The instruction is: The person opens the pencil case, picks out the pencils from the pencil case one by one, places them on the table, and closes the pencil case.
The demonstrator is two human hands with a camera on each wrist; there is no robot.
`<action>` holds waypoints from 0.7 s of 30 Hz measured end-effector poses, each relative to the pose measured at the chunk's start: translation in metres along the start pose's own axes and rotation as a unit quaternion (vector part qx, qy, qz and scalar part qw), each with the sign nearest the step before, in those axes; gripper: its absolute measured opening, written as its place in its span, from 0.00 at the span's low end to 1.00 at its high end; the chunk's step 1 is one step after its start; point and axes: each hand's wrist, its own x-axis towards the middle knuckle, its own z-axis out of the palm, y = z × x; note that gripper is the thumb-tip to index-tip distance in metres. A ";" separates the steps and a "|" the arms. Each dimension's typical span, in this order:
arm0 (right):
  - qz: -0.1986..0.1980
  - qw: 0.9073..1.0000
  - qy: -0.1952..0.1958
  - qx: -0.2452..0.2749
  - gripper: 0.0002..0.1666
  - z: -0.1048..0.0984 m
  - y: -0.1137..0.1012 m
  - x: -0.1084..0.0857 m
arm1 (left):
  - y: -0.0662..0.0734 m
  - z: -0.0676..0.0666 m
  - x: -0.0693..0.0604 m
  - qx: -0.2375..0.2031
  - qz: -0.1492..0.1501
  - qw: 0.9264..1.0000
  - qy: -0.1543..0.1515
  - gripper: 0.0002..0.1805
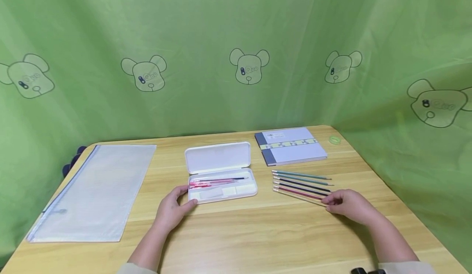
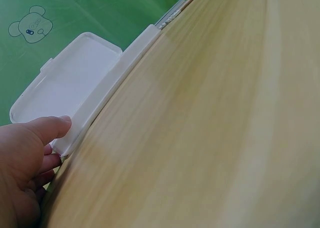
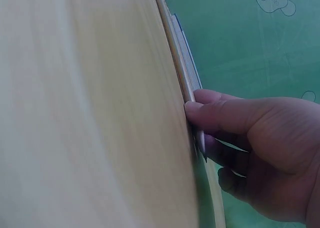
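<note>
An open white pencil case (image 1: 223, 195) lies in the middle of the table with its lid raised at the back; pens with red and dark barrels and pale flat pieces are in it. My left hand (image 1: 171, 208) holds the case's left end, the thumb (image 2: 52, 128) on its front corner. To the right, several pencils (image 1: 300, 186) lie side by side, teal, dark, red and plain wood. With thumb and finger, my right hand (image 1: 350, 205) pinches the nearest pencil (image 3: 187, 82) close to its sharpened tip. In the right wrist view, the dark tip sticks out below the thumb.
A translucent zip pouch (image 1: 96, 194) lies flat at the left. Behind the pencils is a notebook (image 1: 289, 153) with a patterned band, and a small green ring-shaped item (image 1: 334, 140) sits near the back right corner. A green curtain (image 1: 206, 102) surrounds the wooden table (image 1: 258, 241).
</note>
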 end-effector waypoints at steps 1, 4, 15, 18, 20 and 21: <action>0.000 1.000 0.000 -0.002 0.12 0.000 0.000 0.000 | 0.000 0.000 0.000 0.000 0.000 1.000 0.000 0.31; -0.004 1.000 0.001 -0.005 0.12 0.000 0.000 0.000 | 0.000 0.000 0.000 -0.001 -0.001 1.000 0.001 0.31; -0.003 1.000 0.010 0.009 0.16 0.001 -0.005 -0.002 | -0.002 0.001 0.001 0.002 0.003 1.000 0.007 0.31; -0.003 1.000 0.006 0.022 0.18 0.001 -0.009 0.000 | -0.003 0.001 0.001 0.001 0.006 1.000 0.008 0.31; -0.002 1.000 0.007 0.027 0.19 0.002 -0.013 0.002 | -0.002 0.001 0.002 -0.002 0.003 1.000 0.008 0.31; -0.003 1.000 0.010 0.028 0.19 0.002 -0.016 0.004 | -0.002 0.001 0.001 -0.002 0.003 1.000 0.007 0.31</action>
